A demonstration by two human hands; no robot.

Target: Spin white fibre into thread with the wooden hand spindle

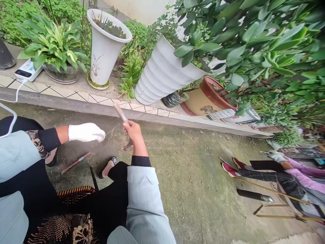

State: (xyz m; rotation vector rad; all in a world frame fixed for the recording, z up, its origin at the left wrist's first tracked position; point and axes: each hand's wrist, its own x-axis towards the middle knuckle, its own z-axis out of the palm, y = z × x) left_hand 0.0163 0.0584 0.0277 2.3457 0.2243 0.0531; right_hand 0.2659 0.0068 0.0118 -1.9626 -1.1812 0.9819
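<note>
My right hand point(133, 131), bare, is wrapped round a brownish rod point(120, 112). The rod's upper end slants up to the left, with a pale, shiny band near my fingers; its lower end shows under my wrist. To the left, my left hand point(87, 132) wears a white glove, its fingers pinched together. A thin thread or wire point(111, 130) runs from those fingertips toward the rod; where it ends is hard to see. On the ground below lies a reddish stick point(76, 163) with a greyish band round its middle.
A tiled ledge point(96, 99) crosses ahead, bearing a white planter point(105, 51), a ribbed planter point(165, 71), a brown pot point(203, 96) and a white device point(27, 70) with a cable. At right sits another person point(279, 176), near a dark cylinder point(254, 196).
</note>
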